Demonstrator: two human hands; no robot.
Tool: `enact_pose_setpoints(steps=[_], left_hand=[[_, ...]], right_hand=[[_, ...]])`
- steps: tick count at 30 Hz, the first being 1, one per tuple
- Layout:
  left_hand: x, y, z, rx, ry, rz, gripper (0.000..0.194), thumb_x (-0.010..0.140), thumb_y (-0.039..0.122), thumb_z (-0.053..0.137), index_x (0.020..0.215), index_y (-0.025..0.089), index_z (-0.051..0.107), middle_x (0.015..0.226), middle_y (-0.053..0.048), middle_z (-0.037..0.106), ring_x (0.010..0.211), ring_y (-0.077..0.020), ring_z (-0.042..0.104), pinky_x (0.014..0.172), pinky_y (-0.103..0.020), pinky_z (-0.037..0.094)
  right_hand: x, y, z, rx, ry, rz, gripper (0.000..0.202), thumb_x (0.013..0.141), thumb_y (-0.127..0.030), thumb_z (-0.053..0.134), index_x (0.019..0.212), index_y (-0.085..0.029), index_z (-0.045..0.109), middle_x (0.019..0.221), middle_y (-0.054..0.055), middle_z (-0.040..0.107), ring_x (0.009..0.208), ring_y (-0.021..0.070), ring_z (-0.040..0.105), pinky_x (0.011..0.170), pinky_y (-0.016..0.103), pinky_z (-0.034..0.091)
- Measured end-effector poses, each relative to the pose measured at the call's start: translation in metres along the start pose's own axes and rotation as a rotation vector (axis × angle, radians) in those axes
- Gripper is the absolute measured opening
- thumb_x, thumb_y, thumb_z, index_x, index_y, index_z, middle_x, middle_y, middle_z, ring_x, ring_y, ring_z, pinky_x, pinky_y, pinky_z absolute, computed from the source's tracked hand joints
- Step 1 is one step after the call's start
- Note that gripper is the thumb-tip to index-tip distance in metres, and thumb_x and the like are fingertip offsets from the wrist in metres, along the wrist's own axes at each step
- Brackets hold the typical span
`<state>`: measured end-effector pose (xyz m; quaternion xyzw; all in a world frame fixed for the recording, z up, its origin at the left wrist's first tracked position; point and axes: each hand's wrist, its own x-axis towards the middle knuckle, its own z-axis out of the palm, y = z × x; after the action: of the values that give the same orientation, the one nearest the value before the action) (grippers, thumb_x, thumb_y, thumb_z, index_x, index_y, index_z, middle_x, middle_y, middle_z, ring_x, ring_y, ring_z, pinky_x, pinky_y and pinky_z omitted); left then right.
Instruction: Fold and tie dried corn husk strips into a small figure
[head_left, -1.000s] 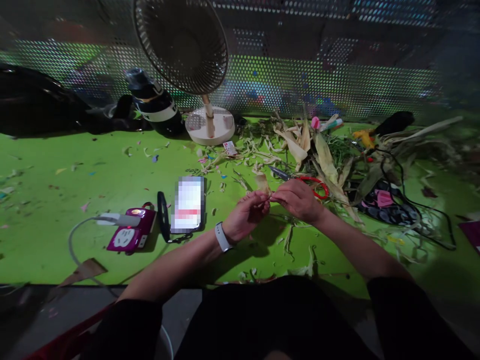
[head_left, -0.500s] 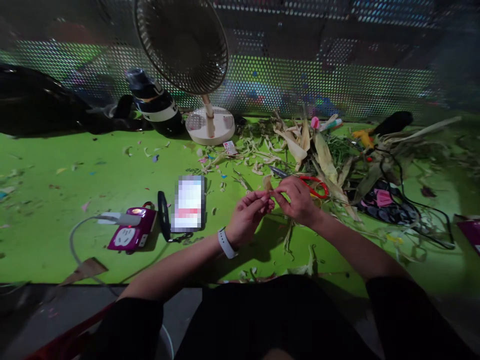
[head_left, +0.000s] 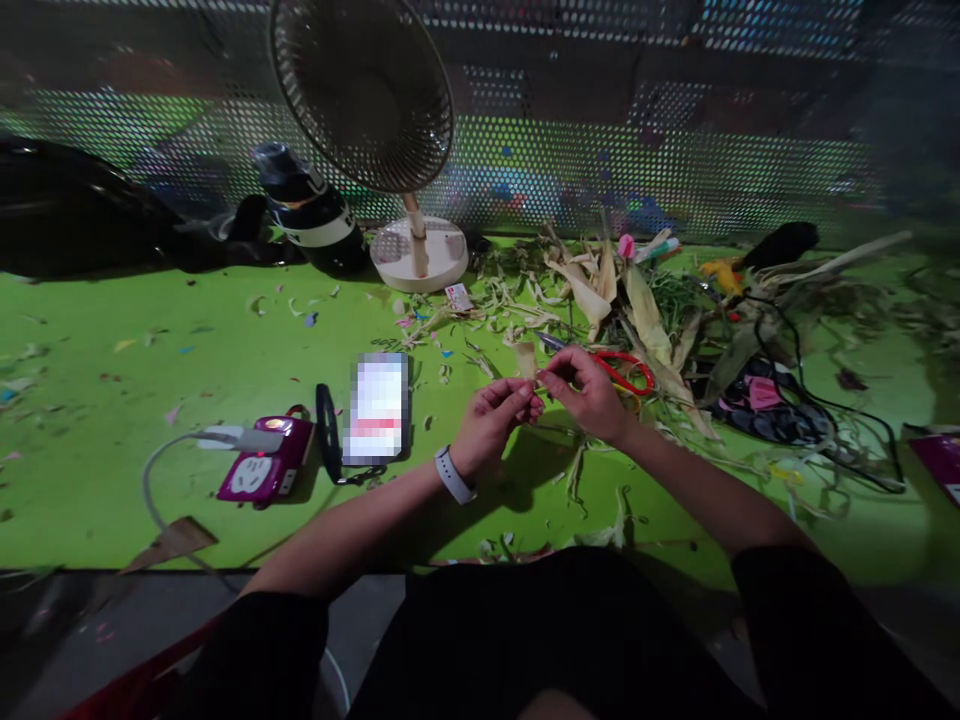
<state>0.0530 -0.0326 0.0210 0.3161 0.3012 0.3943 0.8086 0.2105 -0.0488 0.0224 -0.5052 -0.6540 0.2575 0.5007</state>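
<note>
A small pale piece of husk [head_left: 527, 358] stands up between my two hands, over the green table [head_left: 225, 350]. My left hand [head_left: 495, 420], with a white band at the wrist, is closed with its fingertips on the lower end of the piece. From the right, my right hand [head_left: 585, 392] pinches at the same piece, thumb and forefinger together. Just beyond my right hand lie scissors with red handles [head_left: 634, 372], their blades partly hidden behind it. Dry corn husks [head_left: 589, 290] are heaped behind the scissors.
A phone [head_left: 376, 408] and a purple power bank [head_left: 266, 460] with a cable lie to the left. At the back stand a fan [head_left: 418, 255] and a black bottle [head_left: 319, 215]. A black patterned pouch [head_left: 780, 405] with a cord is at the right. Scraps litter the table.
The husk piece now stands more upright and shows more of its width. My right hand has shifted slightly left, and its fingers have moved a little on the piece.
</note>
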Motion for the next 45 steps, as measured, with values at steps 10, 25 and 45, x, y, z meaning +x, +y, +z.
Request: enact_pose_setpoints(steps=[10, 25, 45], left_hand=[[0.002, 0.006, -0.002, 0.081, 0.036, -0.025, 0.027, 0.065, 0.033, 0.077, 0.078, 0.013, 0.065, 0.064, 0.002, 0.060, 0.050, -0.0037, 0.050, 0.049, -0.017, 0.040], [0.002, -0.004, -0.002, 0.014, 0.071, 0.024, 0.017, 0.067, 0.026, 0.069, 0.072, 0.016, 0.057, 0.056, 0.004, 0.055, 0.050, -0.0054, 0.049, 0.051, -0.019, 0.038], [-0.003, -0.007, -0.007, 0.256, -0.087, 0.275, 0.025, 0.071, 0.033, 0.073, 0.073, 0.014, 0.057, 0.060, 0.002, 0.061, 0.054, -0.0082, 0.056, 0.057, -0.022, 0.047]], right_hand=[[0.007, 0.006, -0.015, -0.398, -0.021, -0.539, 0.012, 0.086, -0.019, 0.060, 0.095, -0.024, 0.064, 0.083, 0.003, 0.060, 0.077, 0.0150, 0.058, 0.068, 0.029, 0.051], [-0.004, 0.010, -0.002, -0.696, 0.026, -0.640, 0.008, 0.088, -0.019, 0.055, 0.094, -0.022, 0.059, 0.080, 0.005, 0.062, 0.075, 0.0186, 0.054, 0.066, 0.032, 0.042], [-0.009, -0.011, 0.006, -0.176, 0.015, -0.212, 0.007, 0.086, -0.021, 0.055, 0.080, -0.020, 0.051, 0.069, -0.001, 0.052, 0.064, 0.0122, 0.050, 0.058, 0.026, 0.042]])
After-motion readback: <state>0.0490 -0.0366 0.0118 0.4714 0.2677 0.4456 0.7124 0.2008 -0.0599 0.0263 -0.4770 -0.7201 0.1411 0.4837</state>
